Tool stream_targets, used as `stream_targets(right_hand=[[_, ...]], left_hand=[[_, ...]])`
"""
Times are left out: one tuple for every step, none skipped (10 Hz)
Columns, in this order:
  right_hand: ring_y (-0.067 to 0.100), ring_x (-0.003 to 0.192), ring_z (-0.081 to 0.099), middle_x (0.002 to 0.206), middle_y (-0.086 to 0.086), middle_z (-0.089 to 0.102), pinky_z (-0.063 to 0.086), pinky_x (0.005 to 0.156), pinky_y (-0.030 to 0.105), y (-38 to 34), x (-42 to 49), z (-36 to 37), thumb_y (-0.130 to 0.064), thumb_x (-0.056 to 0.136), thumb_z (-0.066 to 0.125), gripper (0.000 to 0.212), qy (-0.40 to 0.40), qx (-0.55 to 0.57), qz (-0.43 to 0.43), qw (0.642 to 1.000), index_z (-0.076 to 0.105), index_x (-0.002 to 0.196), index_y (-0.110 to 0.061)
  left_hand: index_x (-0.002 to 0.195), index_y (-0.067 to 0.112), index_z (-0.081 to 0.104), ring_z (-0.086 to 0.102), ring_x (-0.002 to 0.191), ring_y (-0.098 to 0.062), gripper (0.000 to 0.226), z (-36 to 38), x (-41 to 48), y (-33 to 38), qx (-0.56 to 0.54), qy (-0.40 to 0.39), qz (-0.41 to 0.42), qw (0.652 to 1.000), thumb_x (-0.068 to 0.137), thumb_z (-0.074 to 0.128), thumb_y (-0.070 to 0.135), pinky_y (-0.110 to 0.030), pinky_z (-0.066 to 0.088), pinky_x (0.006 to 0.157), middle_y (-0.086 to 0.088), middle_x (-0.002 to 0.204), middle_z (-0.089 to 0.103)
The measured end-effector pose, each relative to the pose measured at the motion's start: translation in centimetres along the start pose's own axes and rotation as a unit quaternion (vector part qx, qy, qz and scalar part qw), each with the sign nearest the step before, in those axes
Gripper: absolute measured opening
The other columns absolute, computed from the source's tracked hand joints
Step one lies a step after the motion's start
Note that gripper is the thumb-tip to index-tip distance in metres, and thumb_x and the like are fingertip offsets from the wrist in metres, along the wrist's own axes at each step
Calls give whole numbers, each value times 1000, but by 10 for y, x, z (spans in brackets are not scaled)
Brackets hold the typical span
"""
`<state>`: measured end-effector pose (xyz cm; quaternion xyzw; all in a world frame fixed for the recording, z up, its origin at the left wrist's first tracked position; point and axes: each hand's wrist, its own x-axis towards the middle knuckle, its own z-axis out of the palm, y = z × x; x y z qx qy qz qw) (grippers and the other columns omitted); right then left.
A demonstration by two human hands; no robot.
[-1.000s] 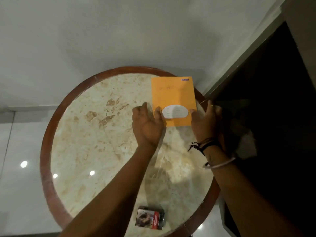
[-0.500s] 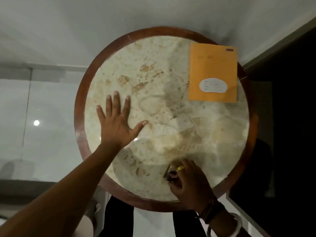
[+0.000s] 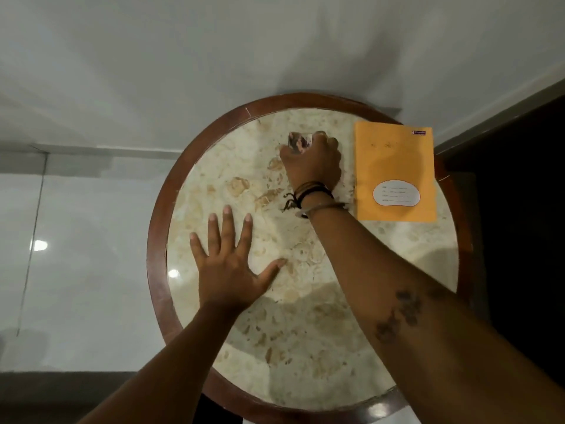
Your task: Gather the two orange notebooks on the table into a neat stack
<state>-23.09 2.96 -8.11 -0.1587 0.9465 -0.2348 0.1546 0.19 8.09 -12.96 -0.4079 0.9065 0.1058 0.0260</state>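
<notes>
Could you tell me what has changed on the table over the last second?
Both hands let go of the orange notebook. The right hand took a small box from the near edge and carried it to the far side, beside the notebook. The left hand moved left and lies flat on the table. The notebook seems unmoved.

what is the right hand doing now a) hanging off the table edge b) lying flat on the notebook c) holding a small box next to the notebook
c: the right hand is closed around a small box on the table, left of the orange notebook.
</notes>
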Motion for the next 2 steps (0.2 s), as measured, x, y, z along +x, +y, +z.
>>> stream_targets(right_hand=[[34,121,49,134,11,52,49,87,47,-8,14,6,-53,74,66,70,9,-18,4,1000,52,127,-10],[34,125,46,139,13,47,49,89,48,-10,8,2,-66,72,65,88,-8,-18,1,1000,44,136,-8]], left_hand=[[165,24,30,13,164,-39,106,5,0,-2,-10,18,2,1000,84,38,92,-68,6,126,-13,177,15],[167,27,25,7,165,-36,106,8,-3,-2,-19,35,6,999,84,37,91,-66,3,127,-11,178,9]])
